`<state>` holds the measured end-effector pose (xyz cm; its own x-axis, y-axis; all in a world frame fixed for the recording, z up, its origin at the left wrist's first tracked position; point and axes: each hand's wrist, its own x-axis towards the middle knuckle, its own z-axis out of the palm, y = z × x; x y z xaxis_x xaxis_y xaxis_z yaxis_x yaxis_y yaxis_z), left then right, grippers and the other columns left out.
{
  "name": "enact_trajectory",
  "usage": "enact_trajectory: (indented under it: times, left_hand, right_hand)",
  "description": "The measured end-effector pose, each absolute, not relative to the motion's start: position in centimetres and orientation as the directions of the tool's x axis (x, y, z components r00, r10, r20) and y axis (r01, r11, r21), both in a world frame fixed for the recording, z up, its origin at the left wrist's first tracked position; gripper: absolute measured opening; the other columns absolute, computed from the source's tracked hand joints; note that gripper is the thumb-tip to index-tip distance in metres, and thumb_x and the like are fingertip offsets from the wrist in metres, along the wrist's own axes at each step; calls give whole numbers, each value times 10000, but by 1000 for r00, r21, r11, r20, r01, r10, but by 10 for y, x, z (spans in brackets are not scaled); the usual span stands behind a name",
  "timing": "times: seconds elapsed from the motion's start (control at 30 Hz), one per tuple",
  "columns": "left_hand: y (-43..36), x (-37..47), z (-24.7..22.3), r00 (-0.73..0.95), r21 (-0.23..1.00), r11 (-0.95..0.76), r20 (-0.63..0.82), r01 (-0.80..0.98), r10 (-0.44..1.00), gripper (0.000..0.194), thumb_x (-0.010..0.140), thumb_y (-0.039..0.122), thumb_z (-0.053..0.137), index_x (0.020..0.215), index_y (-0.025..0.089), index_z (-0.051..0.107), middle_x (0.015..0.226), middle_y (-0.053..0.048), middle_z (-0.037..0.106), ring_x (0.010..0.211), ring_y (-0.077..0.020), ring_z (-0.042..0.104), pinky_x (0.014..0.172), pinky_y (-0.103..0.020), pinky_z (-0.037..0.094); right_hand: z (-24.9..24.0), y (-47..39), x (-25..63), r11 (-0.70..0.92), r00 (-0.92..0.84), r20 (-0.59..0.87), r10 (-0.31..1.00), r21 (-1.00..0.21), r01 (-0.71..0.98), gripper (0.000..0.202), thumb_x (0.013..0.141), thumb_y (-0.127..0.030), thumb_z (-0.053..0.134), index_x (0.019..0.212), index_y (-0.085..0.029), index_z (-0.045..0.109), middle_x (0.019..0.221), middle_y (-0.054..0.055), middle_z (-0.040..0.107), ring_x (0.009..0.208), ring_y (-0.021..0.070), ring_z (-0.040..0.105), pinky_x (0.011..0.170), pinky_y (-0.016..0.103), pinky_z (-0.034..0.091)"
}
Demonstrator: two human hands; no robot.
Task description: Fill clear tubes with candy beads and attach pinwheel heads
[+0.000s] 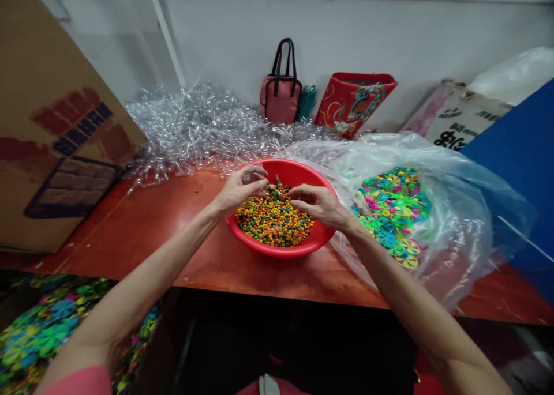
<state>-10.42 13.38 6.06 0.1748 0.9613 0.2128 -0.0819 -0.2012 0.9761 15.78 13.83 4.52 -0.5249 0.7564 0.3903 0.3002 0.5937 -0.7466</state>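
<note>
A red plastic basin (281, 251) holds many small round beads (277, 222) in yellow, orange, green and blue. Over its left rim, my left hand (242, 190) curls thumb and fingers together; something clear and shiny shows by the fingertips, too small to name. From the right, my right hand (318, 202) reaches in with bent fingers close above the beads. Its fingertips are pressed together, and whatever they hold is hidden. Between the hands, a few clear, shiny bits lie on the beads.
Behind the basin spreads a heap of clear plastic tubes (194, 124). A clear plastic bag (467, 210) of colourful discs (393, 216) lies right. A cardboard box (56, 141) stands left on the red-brown table (142, 228). A pink bag (281, 98) and red gift bag (355, 101) lean at the wall.
</note>
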Motion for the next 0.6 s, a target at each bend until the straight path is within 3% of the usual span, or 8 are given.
enact_trajectory:
  times: [0.17,0.27,0.4,0.47,0.5,0.53,0.6]
  left_hand:
    - [119,-58,47,59,940,-109,135,-322,989,354,815,359,888,1026,169,677,1044,-63,742,890,-179,756,801,-304,619]
    - [116,-42,38,35,899,-112,140,-423,990,424,801,380,902,1094,176,672,1115,-74,759,919,-179,762,811,-285,608]
    - [124,-52,41,43,907,-108,137,-408,990,443,829,446,863,1118,189,646,1059,-71,765,858,-179,743,762,-296,591]
    - [134,-69,48,86,965,-177,196,-195,977,385,897,468,783,1129,193,644,1015,-66,758,844,-188,727,768,-322,588]
    - [140,-79,52,124,969,-247,245,3,962,333,939,450,732,1134,192,650,1004,-64,753,853,-192,717,790,-336,586]
    - [146,-90,56,188,906,-333,290,263,938,267,980,409,673,1133,190,660,1007,-65,746,873,-196,705,817,-345,580]
    - [156,-109,61,379,531,-447,239,720,894,184,1028,316,585,1104,180,685,1041,-88,732,938,-217,684,881,-368,559]
  right_hand:
    - [40,134,130,565,-395,467,791,-805,180,456,875,-424,822,1287,-239,759,1123,87,761,847,200,708,765,364,617]
    - [37,139,114,514,-388,450,804,-854,75,571,840,-420,854,1366,-248,713,1247,107,752,991,233,754,871,392,649]
    - [33,142,112,468,-358,445,821,-883,-24,561,896,-421,781,1419,-259,660,1305,107,750,1061,238,763,929,415,651]
    - [31,139,122,533,-332,485,809,-844,66,463,912,-418,760,1336,-240,708,1234,103,771,1024,232,755,917,415,642]
    - [29,137,129,571,-320,510,798,-810,133,392,913,-413,757,1258,-228,745,1175,100,783,996,232,747,915,418,633]
    - [28,134,136,599,-309,531,789,-776,195,320,913,-408,756,1169,-218,774,1106,94,790,958,229,738,908,419,624]
    - [24,127,148,614,-279,552,786,-748,250,232,918,-406,743,1029,-209,794,982,78,790,875,219,720,866,404,609]
